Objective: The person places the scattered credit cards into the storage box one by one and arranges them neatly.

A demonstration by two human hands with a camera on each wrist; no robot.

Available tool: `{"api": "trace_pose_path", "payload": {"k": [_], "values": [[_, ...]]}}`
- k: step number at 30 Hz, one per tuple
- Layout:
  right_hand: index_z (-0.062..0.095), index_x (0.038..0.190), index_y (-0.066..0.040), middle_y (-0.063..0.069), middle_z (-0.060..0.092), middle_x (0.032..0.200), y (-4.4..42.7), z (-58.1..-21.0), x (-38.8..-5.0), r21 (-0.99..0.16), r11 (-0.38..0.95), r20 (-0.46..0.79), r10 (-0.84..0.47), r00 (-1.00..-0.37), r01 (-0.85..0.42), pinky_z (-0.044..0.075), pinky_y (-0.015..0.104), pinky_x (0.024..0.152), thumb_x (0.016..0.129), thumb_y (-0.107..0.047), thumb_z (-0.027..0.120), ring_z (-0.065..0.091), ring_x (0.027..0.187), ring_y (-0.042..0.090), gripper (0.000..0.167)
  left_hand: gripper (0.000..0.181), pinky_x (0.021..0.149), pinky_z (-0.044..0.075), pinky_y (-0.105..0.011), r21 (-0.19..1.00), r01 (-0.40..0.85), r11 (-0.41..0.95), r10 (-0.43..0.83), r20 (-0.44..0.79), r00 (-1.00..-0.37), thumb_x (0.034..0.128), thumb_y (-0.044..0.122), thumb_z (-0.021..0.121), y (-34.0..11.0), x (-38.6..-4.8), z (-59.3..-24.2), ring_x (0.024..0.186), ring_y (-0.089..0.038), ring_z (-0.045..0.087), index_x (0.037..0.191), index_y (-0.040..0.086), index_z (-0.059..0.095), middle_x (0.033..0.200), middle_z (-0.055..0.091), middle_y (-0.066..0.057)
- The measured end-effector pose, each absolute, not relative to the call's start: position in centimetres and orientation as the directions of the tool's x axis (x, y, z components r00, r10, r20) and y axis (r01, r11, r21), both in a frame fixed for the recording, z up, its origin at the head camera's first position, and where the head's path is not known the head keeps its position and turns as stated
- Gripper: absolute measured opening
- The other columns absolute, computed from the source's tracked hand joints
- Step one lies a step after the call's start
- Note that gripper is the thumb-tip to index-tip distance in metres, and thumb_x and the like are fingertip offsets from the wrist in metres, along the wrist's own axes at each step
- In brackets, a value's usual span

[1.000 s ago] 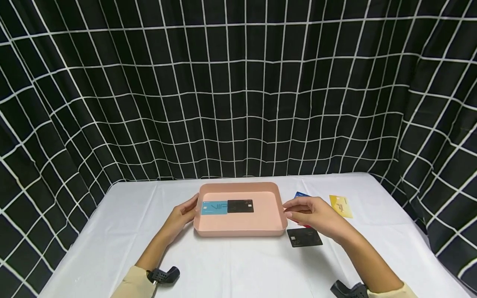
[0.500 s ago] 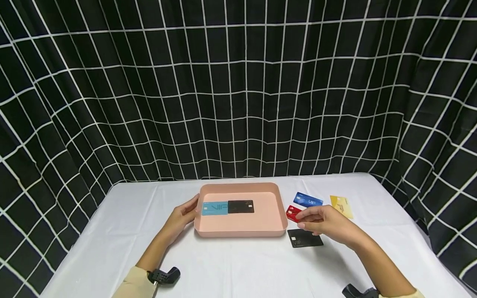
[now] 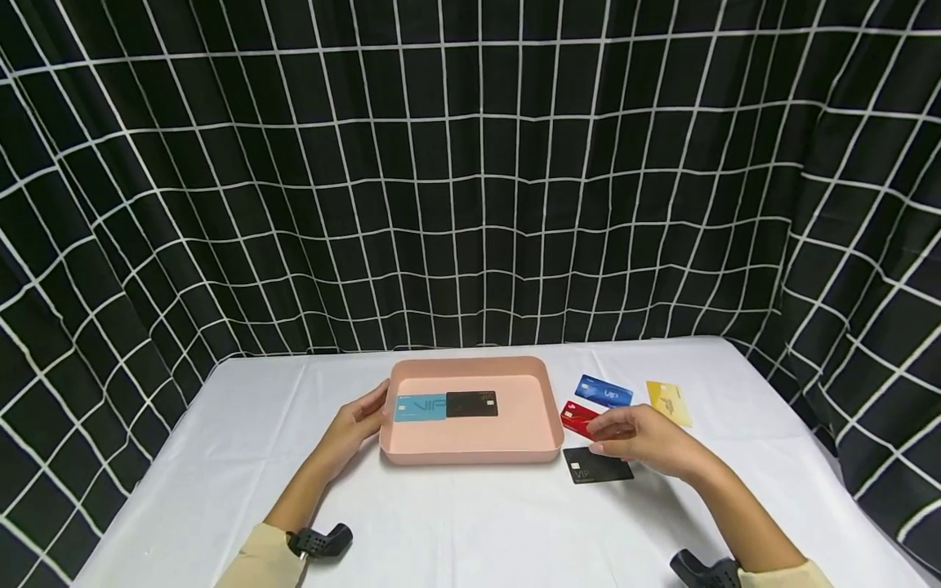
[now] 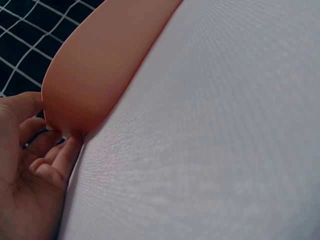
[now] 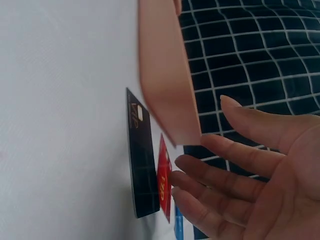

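A pink tray (image 3: 470,457) holds a light blue card (image 3: 421,407) and a black card (image 3: 472,403), lying end to end. At the tray's left end, my left hand (image 3: 351,429) grips the wall; in the left wrist view, the curled fingers of that hand (image 4: 35,165) meet the tray corner (image 4: 95,75). My right hand (image 3: 647,437) hovers with relaxed fingers over the right end of a red card (image 3: 577,418), between a blue card (image 3: 604,392) and a black VIP card (image 3: 597,467). Its fingers look loosely spread and hold nothing in the right wrist view.
A yellow card (image 3: 669,403) lies on the white tablecloth (image 3: 441,531), right of the blue card. Behind the table hangs a black curtain with a white grid (image 3: 470,204), which also runs along both sides.
My right hand has moved from beside the tray's right edge slightly right and towards me, uncovering the blue card and much of the red one. The left hand keeps its place at the tray.
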State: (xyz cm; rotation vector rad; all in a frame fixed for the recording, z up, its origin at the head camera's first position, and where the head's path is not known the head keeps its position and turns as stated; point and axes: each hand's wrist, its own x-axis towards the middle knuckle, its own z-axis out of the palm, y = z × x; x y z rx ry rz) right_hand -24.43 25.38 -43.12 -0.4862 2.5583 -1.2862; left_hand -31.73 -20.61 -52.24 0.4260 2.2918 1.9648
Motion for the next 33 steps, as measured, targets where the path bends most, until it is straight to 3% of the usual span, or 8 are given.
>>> {"api": "trace_pose_path", "payload": {"k": [4,11,15,25,33], "values": [[0.068,0.115,0.011,0.017,0.074,0.106,25.4,-43.3,-24.6,-0.777,0.589,-0.044,-0.403,-0.914,-0.223,0.058,0.026,0.080,0.089,-0.014,0.078,0.069,0.098,0.028,0.038,0.060,0.111,0.043,-0.029,0.980,0.154,0.129,0.280,0.113,-0.953,0.1037,0.014,0.058,-20.7,-31.7,-52.3,0.147,-0.029,0.036,0.158,0.006,0.033,0.161,0.035,-0.015],[0.072,0.110,0.006,0.015,0.075,0.102,25.5,-44.0,-25.1,-0.665,0.692,0.025,-0.354,-0.935,-0.280,0.057,0.050,0.087,0.082,-0.011,0.083,0.070,0.094,0.031,0.035,0.060,0.111,0.043,-0.030,0.978,0.159,0.132,0.284,0.117,-0.952,0.1042,0.014,0.058,-20.9,-31.9,-51.9,0.147,-0.030,0.036,0.158,0.006,0.033,0.161,0.034,-0.015],[0.072,0.110,0.006,0.015,0.074,0.102,25.7,-44.3,-25.3,-0.642,0.709,0.040,-0.350,-0.936,-0.293,0.055,0.056,0.088,0.080,-0.009,0.084,0.070,0.094,0.033,0.036,0.059,0.111,0.043,-0.030,0.979,0.153,0.138,0.279,0.110,-0.954,0.1044,0.013,0.056,-20.8,-31.9,-51.9,0.147,-0.029,0.036,0.158,0.006,0.033,0.161,0.035,-0.015],[0.072,0.113,0.006,0.015,0.074,0.105,26.1,-44.6,-25.5,-0.548,0.774,0.048,-0.350,-0.935,-0.318,0.054,0.057,0.089,0.071,-0.006,0.090,0.069,0.097,0.034,0.047,0.059,0.111,0.043,-0.031,0.980,0.154,0.127,0.267,0.116,-0.957,0.1043,0.013,0.056,-20.5,-31.7,-52.0,0.148,-0.029,0.036,0.158,0.007,0.034,0.161,0.036,-0.015],[0.072,0.115,0.000,0.015,0.072,0.112,25.8,-45.0,-25.0,-0.452,0.829,0.024,-0.359,-0.933,-0.330,0.051,0.060,0.093,0.064,-0.004,0.093,0.064,0.105,0.037,0.055,0.059,0.109,0.044,-0.026,0.981,0.153,0.122,0.282,0.113,-0.953,0.1042,0.011,0.056,-20.5,-31.6,-52.2,0.148,-0.028,0.036,0.158,0.006,0.033,0.161,0.035,-0.014]]}}
